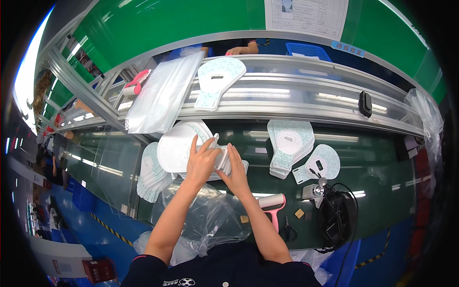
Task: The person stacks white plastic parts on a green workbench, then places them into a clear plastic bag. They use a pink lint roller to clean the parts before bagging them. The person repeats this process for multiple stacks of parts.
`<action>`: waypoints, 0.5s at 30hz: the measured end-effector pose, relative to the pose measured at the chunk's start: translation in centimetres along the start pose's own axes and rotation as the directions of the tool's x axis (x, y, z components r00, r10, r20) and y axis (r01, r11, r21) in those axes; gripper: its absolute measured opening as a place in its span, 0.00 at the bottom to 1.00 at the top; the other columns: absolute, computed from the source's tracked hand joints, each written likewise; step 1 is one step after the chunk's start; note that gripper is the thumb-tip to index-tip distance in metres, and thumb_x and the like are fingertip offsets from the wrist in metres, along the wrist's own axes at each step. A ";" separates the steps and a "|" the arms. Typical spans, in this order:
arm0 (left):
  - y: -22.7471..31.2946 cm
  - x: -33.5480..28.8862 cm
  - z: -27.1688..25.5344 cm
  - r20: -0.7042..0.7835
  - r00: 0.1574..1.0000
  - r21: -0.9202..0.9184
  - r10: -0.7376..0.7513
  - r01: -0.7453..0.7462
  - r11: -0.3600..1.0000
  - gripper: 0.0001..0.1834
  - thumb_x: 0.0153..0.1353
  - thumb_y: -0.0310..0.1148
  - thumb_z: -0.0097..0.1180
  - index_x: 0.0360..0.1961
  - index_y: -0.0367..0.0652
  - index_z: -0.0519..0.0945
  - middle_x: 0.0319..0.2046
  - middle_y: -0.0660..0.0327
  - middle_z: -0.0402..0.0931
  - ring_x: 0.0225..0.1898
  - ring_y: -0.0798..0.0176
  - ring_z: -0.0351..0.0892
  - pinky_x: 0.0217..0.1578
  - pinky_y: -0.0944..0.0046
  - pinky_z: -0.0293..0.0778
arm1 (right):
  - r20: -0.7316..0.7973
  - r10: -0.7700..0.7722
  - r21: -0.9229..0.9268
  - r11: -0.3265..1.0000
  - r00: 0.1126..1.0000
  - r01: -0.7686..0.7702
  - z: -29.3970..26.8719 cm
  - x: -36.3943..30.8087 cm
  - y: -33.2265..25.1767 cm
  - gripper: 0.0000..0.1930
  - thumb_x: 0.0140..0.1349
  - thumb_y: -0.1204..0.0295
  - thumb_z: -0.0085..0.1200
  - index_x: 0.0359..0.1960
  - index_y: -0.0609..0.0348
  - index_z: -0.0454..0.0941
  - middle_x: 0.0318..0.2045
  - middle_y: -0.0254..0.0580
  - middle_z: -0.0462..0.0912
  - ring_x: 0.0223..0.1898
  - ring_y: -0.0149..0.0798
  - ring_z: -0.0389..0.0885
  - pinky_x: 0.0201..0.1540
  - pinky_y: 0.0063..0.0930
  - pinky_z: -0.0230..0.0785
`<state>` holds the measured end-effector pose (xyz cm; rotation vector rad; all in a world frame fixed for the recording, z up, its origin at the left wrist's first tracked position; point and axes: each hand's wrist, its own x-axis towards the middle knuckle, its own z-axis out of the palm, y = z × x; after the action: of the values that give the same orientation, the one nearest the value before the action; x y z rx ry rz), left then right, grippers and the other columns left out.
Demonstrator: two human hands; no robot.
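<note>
Two forearms angle inward — left hand (201, 165) bent, right hand (235, 173) straighter-fingered, both gripping the white paddle stack's (177, 150) narrow handles — at the green table's (377, 205) far side.

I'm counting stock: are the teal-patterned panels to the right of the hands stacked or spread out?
Mostly stacked: the pile shows several layered edges, while a single panel lies beside it, patterned side up.
</note>
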<state>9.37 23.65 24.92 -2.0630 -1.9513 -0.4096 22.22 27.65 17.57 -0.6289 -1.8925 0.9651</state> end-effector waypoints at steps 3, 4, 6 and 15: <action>0.9 0.4 -1.5 -0.018 1.000 -0.042 0.000 -0.001 0.999 0.13 0.47 0.29 0.55 0.36 0.44 0.80 0.29 0.62 0.79 0.53 0.61 0.68 0.59 0.36 0.42 | 0.005 -0.002 -0.072 0.997 1.000 0.002 -0.1 -0.3 -0.1 0.42 0.45 0.76 0.60 0.62 0.61 0.51 0.62 0.51 0.55 0.64 0.51 0.52 0.62 0.39 0.49; 1.2 0.5 -1.8 -0.037 0.999 -0.068 0.002 -0.004 0.998 0.12 0.47 0.29 0.54 0.36 0.43 0.80 0.29 0.62 0.79 0.53 0.61 0.68 0.59 0.34 0.41 | 0.000 0.005 -0.085 0.996 1.000 -0.005 -0.1 -0.4 0.0 0.42 0.45 0.76 0.60 0.63 0.62 0.50 0.62 0.52 0.55 0.64 0.51 0.52 0.62 0.39 0.49; 1.1 0.3 -1.7 -0.045 0.999 -0.068 0.012 -0.015 0.998 0.13 0.48 0.30 0.54 0.37 0.44 0.80 0.28 0.63 0.79 0.52 0.61 0.69 0.58 0.31 0.39 | -0.012 0.024 -0.061 0.998 1.000 -0.024 -0.1 -0.5 0.0 0.41 0.46 0.77 0.60 0.63 0.62 0.50 0.62 0.52 0.56 0.63 0.51 0.54 0.62 0.38 0.49; 1.0 -0.3 -0.9 -0.014 1.000 0.012 -0.018 0.018 1.000 0.12 0.50 0.32 0.56 0.38 0.51 0.81 0.29 0.66 0.77 0.52 0.61 0.68 0.56 0.27 0.35 | -0.051 0.095 0.022 0.995 0.994 -0.094 -0.2 -0.8 -0.2 0.39 0.46 0.75 0.60 0.61 0.64 0.54 0.58 0.54 0.61 0.58 0.53 0.60 0.58 0.39 0.55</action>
<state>10.32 23.02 25.64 -2.0306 -1.9610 -0.4142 22.73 27.02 17.46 -0.7305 -1.8193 1.0166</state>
